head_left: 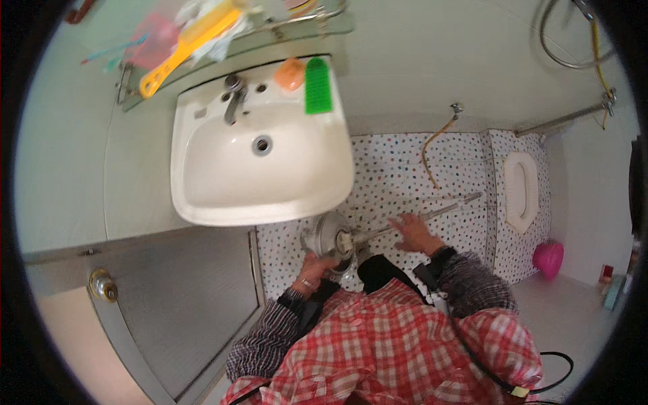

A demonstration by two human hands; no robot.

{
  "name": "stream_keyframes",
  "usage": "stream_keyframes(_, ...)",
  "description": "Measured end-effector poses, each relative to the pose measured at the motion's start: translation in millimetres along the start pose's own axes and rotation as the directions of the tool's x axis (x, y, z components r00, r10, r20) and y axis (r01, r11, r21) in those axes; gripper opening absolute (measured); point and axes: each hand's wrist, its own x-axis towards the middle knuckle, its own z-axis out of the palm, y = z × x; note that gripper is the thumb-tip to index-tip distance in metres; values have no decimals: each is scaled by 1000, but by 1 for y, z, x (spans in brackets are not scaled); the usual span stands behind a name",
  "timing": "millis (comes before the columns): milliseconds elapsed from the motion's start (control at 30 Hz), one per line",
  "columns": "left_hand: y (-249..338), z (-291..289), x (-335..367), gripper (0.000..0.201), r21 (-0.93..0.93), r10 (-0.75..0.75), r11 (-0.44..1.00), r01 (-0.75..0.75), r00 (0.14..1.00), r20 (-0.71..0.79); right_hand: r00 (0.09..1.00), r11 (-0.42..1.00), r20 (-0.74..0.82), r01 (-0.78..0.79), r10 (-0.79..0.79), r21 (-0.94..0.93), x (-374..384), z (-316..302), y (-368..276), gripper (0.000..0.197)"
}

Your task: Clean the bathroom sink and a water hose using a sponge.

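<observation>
Below the washbasin [266,216] is a pale, roundish, partly see-through piece [327,233] with a long grey-white pole [442,210] running from it to the right. I cannot make out its exact kind. My left hand [312,272] is at the near edge of the round piece, thumb and fingers around its rim. Over the pole's middle lies my right hand [415,234], fingers spread, with the pole passing beneath them. Whether they press on it is hard to see.
A green brush [318,86] and orange soap [289,74] lie on the basin's back ledge. Above is a glass shelf [233,57] with a yellow-handled brush [192,47]. Right: a squat toilet [521,192] and a pink bowl [548,258]. A door [182,304] stands at the left.
</observation>
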Motion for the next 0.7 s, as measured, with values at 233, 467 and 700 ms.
stream_keyframes(233, 31, 51, -41, 30, 144, 41, 987, -67, 983, 177, 992, 957, 123, -61, 26, 284, 8, 25, 17, 27)
stream_keyframes(467, 33, 31, -52, 39, 202, 15, 977, -69, 966, 260, 981, 957, -195, 42, 15, 287, -5, -1, 8, 17)
stream_keyframes(700, 38, -36, -100, 51, 191, 216, 965, -182, 960, -178, 970, 947, -238, 35, 44, 320, -19, 1, -3, 19)
